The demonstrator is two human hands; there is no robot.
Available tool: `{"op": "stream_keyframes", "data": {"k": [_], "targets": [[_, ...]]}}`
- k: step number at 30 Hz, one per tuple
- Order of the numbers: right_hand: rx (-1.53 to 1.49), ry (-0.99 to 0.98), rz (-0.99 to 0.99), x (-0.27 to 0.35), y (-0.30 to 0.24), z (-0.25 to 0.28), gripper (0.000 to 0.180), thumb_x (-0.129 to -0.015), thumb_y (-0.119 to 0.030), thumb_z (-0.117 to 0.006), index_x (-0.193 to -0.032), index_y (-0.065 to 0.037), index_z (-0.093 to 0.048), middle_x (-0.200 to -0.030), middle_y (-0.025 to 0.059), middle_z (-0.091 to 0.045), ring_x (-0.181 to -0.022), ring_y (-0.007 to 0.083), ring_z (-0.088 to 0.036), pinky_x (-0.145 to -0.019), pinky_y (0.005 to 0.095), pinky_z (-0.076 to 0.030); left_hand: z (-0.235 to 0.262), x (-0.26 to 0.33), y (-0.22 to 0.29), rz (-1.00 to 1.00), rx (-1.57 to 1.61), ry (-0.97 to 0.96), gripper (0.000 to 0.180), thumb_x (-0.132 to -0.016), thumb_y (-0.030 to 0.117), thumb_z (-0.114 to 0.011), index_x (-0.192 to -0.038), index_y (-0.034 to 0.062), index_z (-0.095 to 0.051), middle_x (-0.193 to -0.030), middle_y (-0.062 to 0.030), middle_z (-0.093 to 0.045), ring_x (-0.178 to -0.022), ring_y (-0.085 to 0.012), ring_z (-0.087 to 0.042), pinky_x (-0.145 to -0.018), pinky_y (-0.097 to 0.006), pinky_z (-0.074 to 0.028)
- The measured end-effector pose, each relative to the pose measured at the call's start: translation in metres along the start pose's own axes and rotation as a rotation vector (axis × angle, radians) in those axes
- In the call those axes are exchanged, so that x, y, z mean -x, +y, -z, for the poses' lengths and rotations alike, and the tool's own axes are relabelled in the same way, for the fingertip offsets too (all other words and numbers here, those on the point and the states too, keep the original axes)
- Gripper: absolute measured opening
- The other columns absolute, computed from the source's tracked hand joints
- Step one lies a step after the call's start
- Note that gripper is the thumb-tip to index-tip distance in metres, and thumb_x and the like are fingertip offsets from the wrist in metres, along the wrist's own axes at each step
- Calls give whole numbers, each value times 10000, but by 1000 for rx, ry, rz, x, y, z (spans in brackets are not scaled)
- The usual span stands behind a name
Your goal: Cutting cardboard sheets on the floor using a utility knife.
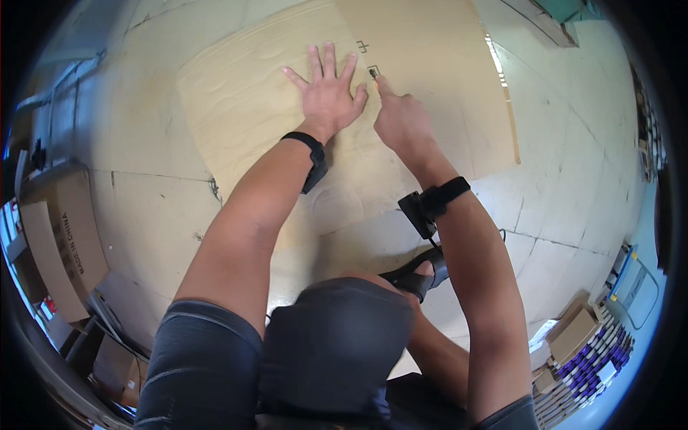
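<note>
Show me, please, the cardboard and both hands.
Cardboard [365, 159], head view: bare part between the wrists.
Left hand [330, 102], head view: back of the hand.
Right hand [403, 123], head view: back of the hand.

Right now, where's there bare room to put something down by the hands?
On the flat tan cardboard, left of the spread bare left hand, and right of the bare right hand, toward the cardboard's right edge. The pale tiled floor beyond that edge looks bare too. It's crowded between the hands, where the right grips a small orange-and-black tool.
</note>
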State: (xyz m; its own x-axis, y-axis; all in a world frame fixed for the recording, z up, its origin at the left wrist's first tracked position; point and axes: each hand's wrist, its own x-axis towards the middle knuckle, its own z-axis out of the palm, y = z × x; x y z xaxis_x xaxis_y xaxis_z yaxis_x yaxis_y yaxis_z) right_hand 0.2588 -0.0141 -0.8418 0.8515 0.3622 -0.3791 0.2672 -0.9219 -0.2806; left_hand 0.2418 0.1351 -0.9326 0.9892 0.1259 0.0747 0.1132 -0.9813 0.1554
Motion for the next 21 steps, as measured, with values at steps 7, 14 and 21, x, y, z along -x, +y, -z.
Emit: {"op": "stream_keyframes", "data": {"k": [7,14,21], "targets": [[28,5,-16,1,3,-6,511,-912,-126,-488,-1422,-104,-455,-930,265,-686,-881,430,-691,-787,518,-552,5,3,6,22,-10,-55,672,-921,548,-427,-1531,278,-348,-1639,-148,-178,-1516,-403,-90,-1041,-835,-29],[30,-21,-10,2,7,-9,579,-890,-125,-505,-1464,-160,-441,-886,252,-687,-840,426,-691,-759,524,-548,6,1,5,26,7,-54,664,-917,534,-459,-1526,289,-357,-1639,-144,-179,-1517,-397,-93,-1048,-832,-41],[9,118,39,7,16,-18,488,-934,-131,-515,-1417,-202,-497,-728,252,-664,-707,464,-661,-668,568,-522,7,0,6,26,14,-33,656,-916,536,-471,-1518,295,-372,-1638,-140,-180,-1518,-389,-89,-1054,-829,-48]]}}
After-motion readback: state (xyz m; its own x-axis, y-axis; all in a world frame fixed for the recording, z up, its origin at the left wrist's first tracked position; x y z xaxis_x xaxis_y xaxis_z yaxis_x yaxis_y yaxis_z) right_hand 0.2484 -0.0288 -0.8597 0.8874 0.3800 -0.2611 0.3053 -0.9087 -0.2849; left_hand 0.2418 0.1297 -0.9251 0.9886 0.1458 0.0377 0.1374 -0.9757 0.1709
